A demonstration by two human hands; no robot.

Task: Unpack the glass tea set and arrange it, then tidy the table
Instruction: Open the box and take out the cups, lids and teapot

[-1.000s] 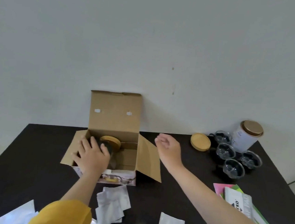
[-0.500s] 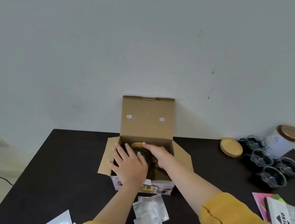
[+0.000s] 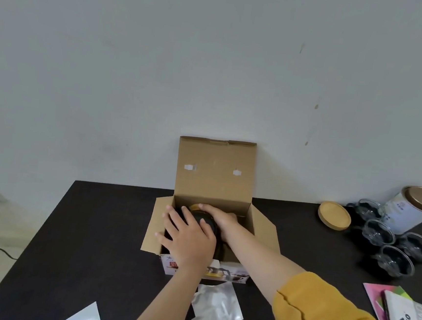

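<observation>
Four glass cups (image 3: 389,241) stand far right on the bench (image 3: 83,238); the teapot (image 3: 203,216) sits in the cardboard box (image 3: 215,175), left hand (image 3: 189,237) and right hand (image 3: 221,218) fingers curled round it. Wrappers (image 3: 217,308) remain.

Brown cardboard box (image 3: 215,170), black table (image 3: 90,238), mustard sleeves (image 3: 319,314), silver pouches (image 3: 214,310).
</observation>
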